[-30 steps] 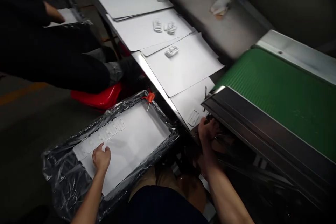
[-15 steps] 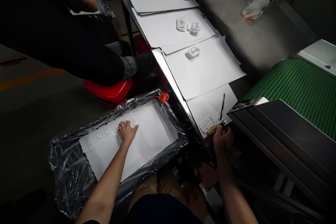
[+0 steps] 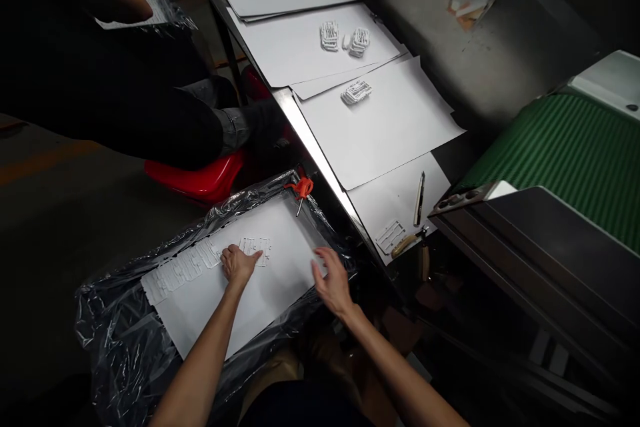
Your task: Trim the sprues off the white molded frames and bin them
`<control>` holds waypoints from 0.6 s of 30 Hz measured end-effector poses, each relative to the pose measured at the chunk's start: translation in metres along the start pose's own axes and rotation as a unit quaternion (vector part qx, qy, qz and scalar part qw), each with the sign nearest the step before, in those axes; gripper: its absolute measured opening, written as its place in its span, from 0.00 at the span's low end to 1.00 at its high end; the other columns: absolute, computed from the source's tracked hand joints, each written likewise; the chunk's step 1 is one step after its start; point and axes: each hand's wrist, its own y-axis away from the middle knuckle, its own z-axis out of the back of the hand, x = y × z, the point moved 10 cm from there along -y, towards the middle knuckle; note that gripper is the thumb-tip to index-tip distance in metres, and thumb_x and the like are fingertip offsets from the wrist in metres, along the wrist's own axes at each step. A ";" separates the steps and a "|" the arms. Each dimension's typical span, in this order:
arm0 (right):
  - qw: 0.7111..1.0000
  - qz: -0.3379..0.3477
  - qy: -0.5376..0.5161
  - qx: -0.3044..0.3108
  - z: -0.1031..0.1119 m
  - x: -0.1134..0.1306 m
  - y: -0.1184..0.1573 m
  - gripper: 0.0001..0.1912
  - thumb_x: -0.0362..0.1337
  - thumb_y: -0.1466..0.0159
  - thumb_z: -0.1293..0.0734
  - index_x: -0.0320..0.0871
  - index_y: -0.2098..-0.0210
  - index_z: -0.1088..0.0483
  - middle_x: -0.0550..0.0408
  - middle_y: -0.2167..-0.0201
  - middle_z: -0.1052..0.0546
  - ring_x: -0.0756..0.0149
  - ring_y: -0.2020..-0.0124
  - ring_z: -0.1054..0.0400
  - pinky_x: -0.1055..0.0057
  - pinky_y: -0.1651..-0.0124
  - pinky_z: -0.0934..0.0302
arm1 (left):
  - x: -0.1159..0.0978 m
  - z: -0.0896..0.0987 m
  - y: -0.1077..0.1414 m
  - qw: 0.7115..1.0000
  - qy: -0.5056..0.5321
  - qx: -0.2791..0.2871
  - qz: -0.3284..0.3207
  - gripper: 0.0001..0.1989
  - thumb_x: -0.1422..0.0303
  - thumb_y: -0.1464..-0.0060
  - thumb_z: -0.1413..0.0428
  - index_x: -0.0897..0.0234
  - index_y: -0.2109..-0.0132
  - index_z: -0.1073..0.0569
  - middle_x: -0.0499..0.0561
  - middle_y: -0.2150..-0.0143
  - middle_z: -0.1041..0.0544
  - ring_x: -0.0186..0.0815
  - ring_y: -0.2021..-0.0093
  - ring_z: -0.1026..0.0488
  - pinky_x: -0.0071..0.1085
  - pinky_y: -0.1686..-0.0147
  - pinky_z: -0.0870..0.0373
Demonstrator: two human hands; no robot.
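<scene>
Thin white plastic frames (image 3: 185, 269) look part-laid along the white paper sheet (image 3: 215, 307); small white stack (image 3: 357, 92) on the metal-edged worktop (image 3: 311, 140); left hand (image 3: 240, 268): cannot tell its grip; right hand (image 3: 334, 283): spread.

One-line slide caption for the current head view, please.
Left hand at thin white parts on paper in a plastic-lined tray, right hand open near its right end; green ribbed belt at right.

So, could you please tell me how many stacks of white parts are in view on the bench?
3: the left stack and right stack share one sheet; the third stack lies on the nearer sheet.
</scene>
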 end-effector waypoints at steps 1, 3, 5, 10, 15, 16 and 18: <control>0.998 0.009 0.005 0.055 -0.032 0.008 -0.013 0.18 0.34 0.35 0.46 0.40 0.47 0.42 0.45 0.47 0.37 0.65 0.46 0.42 0.68 0.45 0.45 | 0.000 -0.005 0.002 1.000 0.002 0.007 0.010 0.37 0.54 0.57 0.40 0.74 0.46 0.40 0.69 0.49 0.35 0.54 0.48 0.37 0.45 0.55 0.36; 0.993 0.019 0.012 0.120 -0.085 0.019 -0.042 0.22 0.32 0.39 0.42 0.40 0.44 0.44 0.46 0.45 0.38 0.62 0.45 0.43 0.67 0.45 0.45 | 0.002 -0.014 0.008 0.999 0.007 0.020 0.029 0.34 0.54 0.53 0.42 0.72 0.45 0.41 0.65 0.50 0.32 0.49 0.53 0.32 0.43 0.58 0.34; 0.985 0.022 0.019 0.168 -0.127 0.025 -0.068 0.25 0.30 0.43 0.39 0.41 0.45 0.43 0.45 0.47 0.36 0.59 0.47 0.42 0.64 0.48 0.44 | 0.003 -0.021 0.015 0.999 0.014 0.030 0.039 0.31 0.54 0.49 0.44 0.69 0.45 0.40 0.61 0.53 0.30 0.45 0.57 0.30 0.43 0.59 0.33; 0.969 -0.025 0.057 0.240 -0.179 0.011 -0.085 0.20 0.32 0.45 0.35 0.36 0.53 0.38 0.42 0.51 0.35 0.55 0.49 0.41 0.58 0.50 0.44 | 0.005 -0.034 0.027 0.997 0.049 0.039 0.041 0.25 0.56 0.46 0.47 0.67 0.47 0.37 0.57 0.55 0.29 0.43 0.57 0.30 0.44 0.57 0.33; 0.957 -0.095 0.053 0.270 -0.163 -0.024 -0.044 0.15 0.37 0.40 0.38 0.37 0.55 0.39 0.47 0.62 0.28 0.60 0.61 0.33 0.65 0.59 0.41 | 0.015 -0.047 0.058 0.983 0.151 0.104 0.015 0.16 0.61 0.44 0.46 0.68 0.53 0.32 0.51 0.64 0.26 0.37 0.66 0.28 0.38 0.64 0.29; 0.956 -0.105 0.045 0.271 -0.153 -0.030 -0.035 0.14 0.37 0.40 0.39 0.38 0.55 0.39 0.48 0.65 0.27 0.61 0.63 0.32 0.67 0.61 0.41 | 0.016 -0.046 0.068 0.977 0.174 0.121 0.006 0.13 0.63 0.44 0.46 0.68 0.56 0.31 0.50 0.66 0.26 0.35 0.68 0.28 0.36 0.66 0.29; 0.959 -0.121 0.023 0.254 -0.121 -0.039 -0.018 0.14 0.36 0.39 0.40 0.39 0.54 0.39 0.51 0.69 0.27 0.64 0.65 0.32 0.71 0.64 0.42 | 0.010 -0.040 0.089 0.966 0.211 0.151 -0.018 0.10 0.65 0.43 0.47 0.69 0.60 0.30 0.49 0.67 0.26 0.34 0.69 0.28 0.33 0.69 0.28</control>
